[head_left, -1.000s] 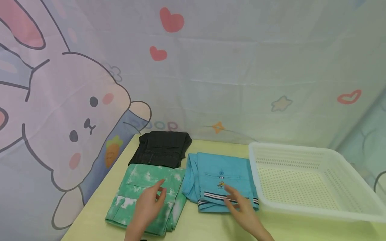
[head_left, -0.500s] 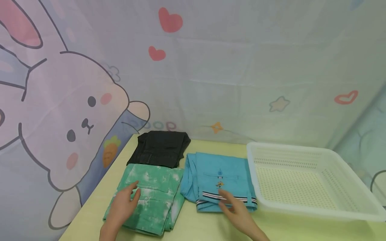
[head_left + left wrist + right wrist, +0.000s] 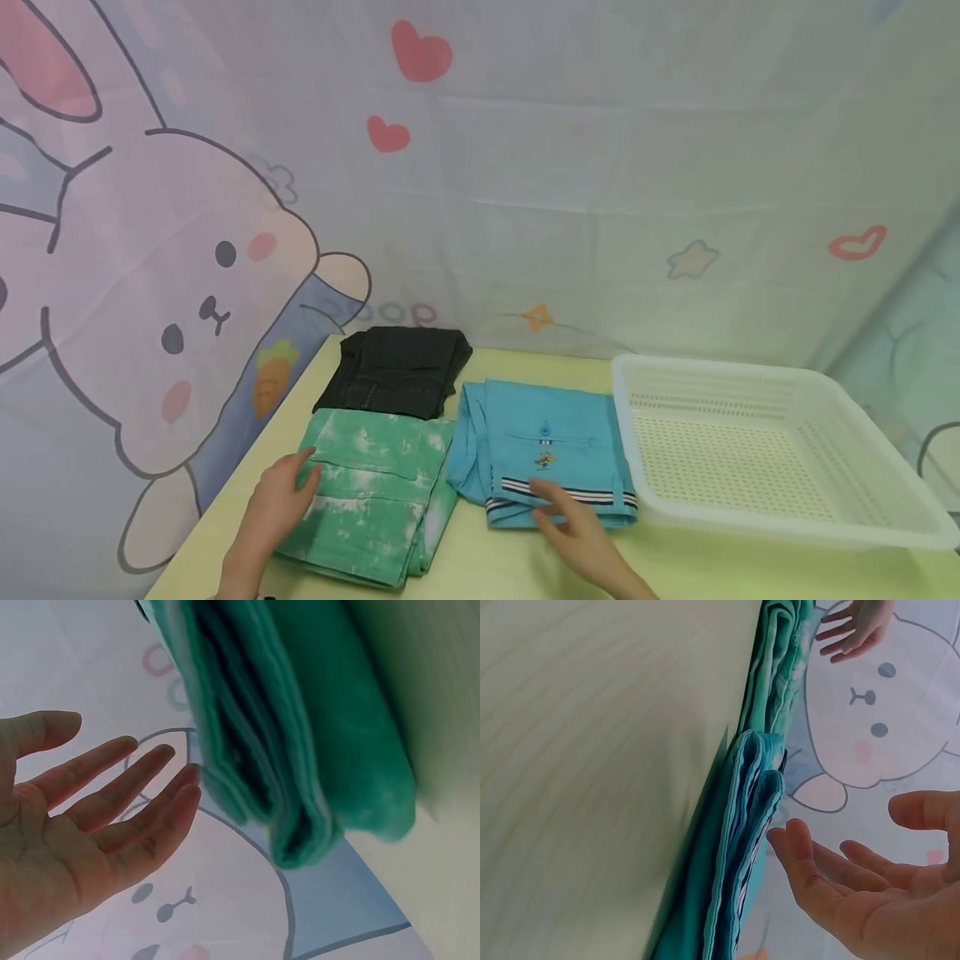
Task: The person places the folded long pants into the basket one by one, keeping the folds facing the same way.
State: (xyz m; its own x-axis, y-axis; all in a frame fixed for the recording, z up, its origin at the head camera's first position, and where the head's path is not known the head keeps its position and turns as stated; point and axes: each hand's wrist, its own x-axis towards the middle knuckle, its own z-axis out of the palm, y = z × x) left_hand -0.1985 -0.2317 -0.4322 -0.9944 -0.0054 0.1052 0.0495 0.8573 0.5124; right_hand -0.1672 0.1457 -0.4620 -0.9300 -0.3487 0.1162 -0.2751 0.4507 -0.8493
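Observation:
Green tie-dye folded trousers (image 3: 375, 492) lie at the front left of the table, their layered fold edge (image 3: 247, 727) close up in the left wrist view. My left hand (image 3: 279, 500) hovers over their left side, fingers relaxed and holding nothing. To their right lie blue folded trousers (image 3: 555, 425) with a striped waistband and a small embroidered figure. Above that waistband is my right hand (image 3: 576, 533), its fingers (image 3: 840, 877) loosely spread beside the folded layers with nothing in them. Black folded trousers (image 3: 397, 371) lie behind the green pair.
A white perforated plastic basket (image 3: 750, 521) stands on the right of the pale yellow table (image 3: 480, 567), close against the blue trousers. A curtain (image 3: 525, 167) printed with a rabbit and hearts hangs behind the table. A dark cable (image 3: 926, 442) shows at the far right.
My left hand has moved left across the green trousers, from their middle to their left side. My right hand has drifted slightly down and left near the blue waistband. The garments keep their places.

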